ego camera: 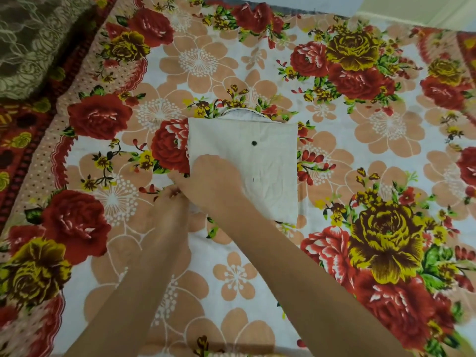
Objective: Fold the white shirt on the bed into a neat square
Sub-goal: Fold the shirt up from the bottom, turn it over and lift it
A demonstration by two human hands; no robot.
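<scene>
The white shirt [262,161] lies folded into a compact rectangle in the middle of the bed, collar [244,113] at the far end and one dark button [254,143] showing. My right hand [211,179] lies palm down on the shirt's near left part, fingers reaching over its left edge. My left hand [171,199] is at the shirt's near left corner, fingertips pinched at the cloth edge there. My right forearm hides that corner and part of the near edge.
The bed is covered with a floral sheet [360,176] of red, yellow and peach flowers. A brown patterned pillow [33,42] lies at the far left. The bed's far edge and a pale wall [386,6] run along the top.
</scene>
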